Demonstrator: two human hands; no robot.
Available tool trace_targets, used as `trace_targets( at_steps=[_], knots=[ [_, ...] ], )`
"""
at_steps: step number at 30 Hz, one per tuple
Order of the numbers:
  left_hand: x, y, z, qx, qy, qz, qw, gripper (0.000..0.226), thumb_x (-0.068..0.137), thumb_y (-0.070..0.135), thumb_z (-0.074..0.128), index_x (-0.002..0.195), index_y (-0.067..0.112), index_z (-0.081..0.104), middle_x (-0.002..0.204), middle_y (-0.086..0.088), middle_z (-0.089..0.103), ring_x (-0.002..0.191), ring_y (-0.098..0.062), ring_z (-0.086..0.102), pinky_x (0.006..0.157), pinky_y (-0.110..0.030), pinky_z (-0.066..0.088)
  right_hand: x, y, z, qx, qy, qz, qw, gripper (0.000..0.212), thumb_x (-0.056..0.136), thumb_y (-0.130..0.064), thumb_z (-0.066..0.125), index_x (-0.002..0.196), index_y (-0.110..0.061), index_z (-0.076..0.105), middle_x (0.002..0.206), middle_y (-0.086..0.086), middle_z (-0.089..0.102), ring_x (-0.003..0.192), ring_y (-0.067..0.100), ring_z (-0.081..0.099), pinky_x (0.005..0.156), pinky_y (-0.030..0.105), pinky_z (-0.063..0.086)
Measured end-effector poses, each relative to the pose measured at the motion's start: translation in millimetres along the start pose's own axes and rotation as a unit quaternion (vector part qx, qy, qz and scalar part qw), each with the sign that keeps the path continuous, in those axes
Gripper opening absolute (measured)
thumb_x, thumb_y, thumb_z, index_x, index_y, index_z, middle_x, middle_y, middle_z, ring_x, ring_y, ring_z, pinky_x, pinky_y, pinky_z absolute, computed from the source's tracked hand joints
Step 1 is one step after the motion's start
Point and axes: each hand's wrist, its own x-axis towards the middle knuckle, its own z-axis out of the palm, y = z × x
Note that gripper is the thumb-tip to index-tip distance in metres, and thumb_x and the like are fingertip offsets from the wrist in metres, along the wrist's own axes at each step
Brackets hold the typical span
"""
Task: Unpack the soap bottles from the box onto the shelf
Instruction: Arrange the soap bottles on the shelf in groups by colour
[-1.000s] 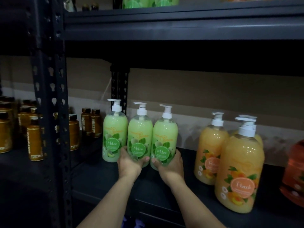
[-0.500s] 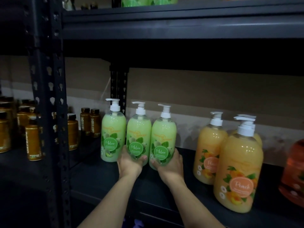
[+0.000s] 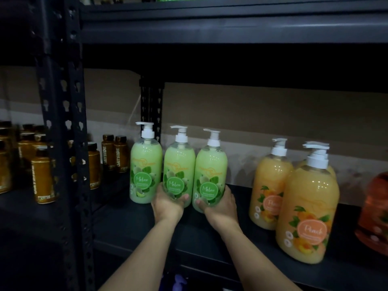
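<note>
Fingers of the left hand curled round the middle Melon bottle; the right hand gripped the right Melon bottle, both upright on the shelf.

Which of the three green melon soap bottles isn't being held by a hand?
The leftmost green melon soap bottle: no hand grips it. The left hand grips the middle bottle, the right hand the rightmost bottle.

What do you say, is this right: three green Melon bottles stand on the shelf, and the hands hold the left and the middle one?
Not quite. Three stand on the shelf, but the head view shows the left hand holding the middle bottle and the right hand holding the right bottle; the left bottle is not held.
</note>
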Motion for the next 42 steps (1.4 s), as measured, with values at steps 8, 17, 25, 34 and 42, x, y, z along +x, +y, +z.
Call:
trace_targets(
  at_steps=[8,17,25,34,42],
  knots=[
    [11,-10,4,-0.025,0.003,0.006,1.0,0.06,0.063,0.006,0.09,0.112,0.014,0.057,0.109,-0.003,0.063,0.098,-0.023,0.06,0.086,-0.027,0.046,1,-10,8,-0.018,-0.015,0.069,0.997,0.093,0.07,-0.031,0.085,0.144,-0.017,0.031,0.141,0.005,0.036,0.133,0.023,0.042,0.107,0.03,0.038],
    [25,-22,12,-0.072,-0.001,-0.022,0.997,0.063,0.067,-0.004,0.082,0.123,0.008,0.055,0.119,-0.008,0.064,0.104,-0.025,0.062,0.088,-0.024,0.053,-4,-12,28,-0.016,0.074,0.082,0.994,0.092,0.064,-0.031,0.088,0.138,-0.022,0.033,0.134,0.004,0.052,0.119,0.025,0.057,0.098,0.038,0.049],
    [24,-19,10,-0.124,-0.018,-0.037,0.991,0.073,0.073,-0.01,0.079,0.137,0.006,0.049,0.129,-0.009,0.059,0.105,-0.019,0.057,0.078,-0.007,0.041,-5,-13,25,-0.04,0.069,0.066,0.995,0.086,0.067,-0.033,0.087,0.135,-0.02,0.036,0.131,0.002,0.054,0.117,0.023,0.057,0.093,0.033,0.049],
    [11,-7,-13,-0.045,0.037,-0.093,0.994,0.055,0.063,0.012,0.092,0.107,0.009,0.059,0.095,-0.004,0.055,0.099,-0.032,0.06,0.079,-0.035,0.049,-4,-11,25,-0.038,0.063,0.073,0.995,0.091,0.062,-0.037,0.087,0.136,-0.023,0.035,0.131,0.002,0.054,0.117,0.023,0.057,0.097,0.039,0.05],
    [36,1,-63,0.041,0.084,0.064,0.994,0.098,0.067,0.04,0.088,0.142,0.007,0.034,0.143,-0.016,0.036,0.137,-0.033,0.03,0.111,-0.046,0.029,-15,-15,13,-0.313,-0.052,0.115,0.942,0.092,0.076,-0.069,0.063,0.143,-0.01,0.043,0.146,0.009,0.043,0.137,0.026,0.037,0.11,0.032,0.036]
  ],
)
